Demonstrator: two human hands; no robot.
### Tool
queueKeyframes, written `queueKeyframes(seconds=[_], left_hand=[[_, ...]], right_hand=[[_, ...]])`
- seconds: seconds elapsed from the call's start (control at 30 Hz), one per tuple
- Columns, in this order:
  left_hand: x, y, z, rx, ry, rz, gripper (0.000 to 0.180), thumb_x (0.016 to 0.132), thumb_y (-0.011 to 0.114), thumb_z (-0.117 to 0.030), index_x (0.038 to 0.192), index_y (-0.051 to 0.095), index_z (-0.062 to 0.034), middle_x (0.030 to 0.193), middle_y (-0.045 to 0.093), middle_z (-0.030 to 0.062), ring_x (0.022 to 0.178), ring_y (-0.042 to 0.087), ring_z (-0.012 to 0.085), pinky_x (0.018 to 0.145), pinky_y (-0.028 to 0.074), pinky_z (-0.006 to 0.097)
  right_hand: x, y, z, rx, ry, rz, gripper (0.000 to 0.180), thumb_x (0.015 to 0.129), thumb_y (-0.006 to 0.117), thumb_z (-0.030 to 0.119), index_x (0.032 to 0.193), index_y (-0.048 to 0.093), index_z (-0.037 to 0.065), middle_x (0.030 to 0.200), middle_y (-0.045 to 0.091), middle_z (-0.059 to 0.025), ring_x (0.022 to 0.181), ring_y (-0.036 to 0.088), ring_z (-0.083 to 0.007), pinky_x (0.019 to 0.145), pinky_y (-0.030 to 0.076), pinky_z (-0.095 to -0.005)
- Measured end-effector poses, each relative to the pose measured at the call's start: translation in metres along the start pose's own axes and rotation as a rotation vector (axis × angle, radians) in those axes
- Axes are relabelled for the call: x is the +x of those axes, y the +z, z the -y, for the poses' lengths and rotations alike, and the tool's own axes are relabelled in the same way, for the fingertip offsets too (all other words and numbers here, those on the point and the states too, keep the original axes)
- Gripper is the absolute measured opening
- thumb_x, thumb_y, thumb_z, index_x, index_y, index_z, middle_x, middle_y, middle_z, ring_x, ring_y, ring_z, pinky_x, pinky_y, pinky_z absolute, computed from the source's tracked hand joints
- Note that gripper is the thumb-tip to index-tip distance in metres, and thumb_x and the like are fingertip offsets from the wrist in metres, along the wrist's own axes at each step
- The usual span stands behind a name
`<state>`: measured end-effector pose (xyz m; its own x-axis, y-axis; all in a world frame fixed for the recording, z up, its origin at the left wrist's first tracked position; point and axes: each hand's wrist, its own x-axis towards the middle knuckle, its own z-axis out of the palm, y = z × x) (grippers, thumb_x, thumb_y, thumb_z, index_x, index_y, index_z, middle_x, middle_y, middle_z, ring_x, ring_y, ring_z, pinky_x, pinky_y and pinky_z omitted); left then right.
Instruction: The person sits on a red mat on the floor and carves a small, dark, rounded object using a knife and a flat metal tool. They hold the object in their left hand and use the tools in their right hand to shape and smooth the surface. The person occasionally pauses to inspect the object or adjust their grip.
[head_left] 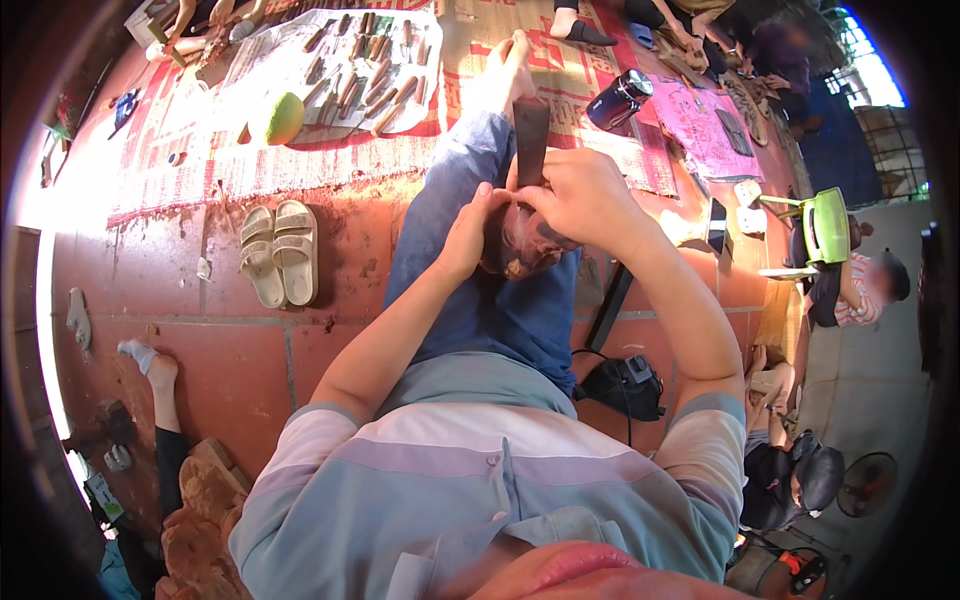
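Observation:
Over my lap is a dark reddish-brown carved piece [522,243], which looks like wood, with an uneven, shaped surface. My left hand [472,228] is closed against its left side, thumb pointing up along it. From the right, my right hand [585,195] bends over its top, with fingers and thumb pressed together there. A flat dark tapering strip [531,140] rises between my hands toward my bare foot [515,65]. I cannot tell whether this strip is joined to the carved piece. Fingertips partly hide where they meet.
Many wooden-handled tools [375,75] lie on a white sheet ahead, beside a green round fruit [276,118]. A dark flask [620,99] stands on the patterned mat. Beige sandals [279,254] are at left, a black device [622,388] at my right hip. Other people sit around.

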<state>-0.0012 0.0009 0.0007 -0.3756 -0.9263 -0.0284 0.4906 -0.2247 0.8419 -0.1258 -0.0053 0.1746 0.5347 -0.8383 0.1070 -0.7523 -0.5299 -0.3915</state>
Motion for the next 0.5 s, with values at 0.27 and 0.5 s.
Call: queueKeyframes(seconds=[0.27, 0.5], left_hand=[[-0.004, -0.001, -0.002, -0.018, -0.032, -0.036, 0.061, 0.097, 0.026, -0.045, 0.114, 0.053, 0.0069, 0.114, 0.056, 0.0135, 0.11, 0.05, 0.0194, 0.098, 0.034, 0.031], [-0.002, -0.004, 0.007, 0.002, -0.008, -0.026, 0.058, 0.097, 0.028, -0.044, 0.115, 0.053, 0.0059, 0.115, 0.056, 0.0109, 0.11, 0.049, 0.0171, 0.098, 0.034, 0.029]], right_hand=[[0.003, 0.008, -0.003, 0.023, -0.004, -0.037, 0.011, 0.075, 0.057, 0.017, 0.082, 0.062, 0.009, 0.076, 0.062, -0.0102, 0.074, 0.06, -0.0303, 0.065, 0.048, -0.0392], [0.005, 0.004, -0.002, -0.011, 0.039, 0.013, 0.013, 0.076, 0.058, 0.021, 0.083, 0.063, 0.011, 0.079, 0.063, -0.0096, 0.079, 0.061, -0.0294, 0.069, 0.048, -0.0401]])
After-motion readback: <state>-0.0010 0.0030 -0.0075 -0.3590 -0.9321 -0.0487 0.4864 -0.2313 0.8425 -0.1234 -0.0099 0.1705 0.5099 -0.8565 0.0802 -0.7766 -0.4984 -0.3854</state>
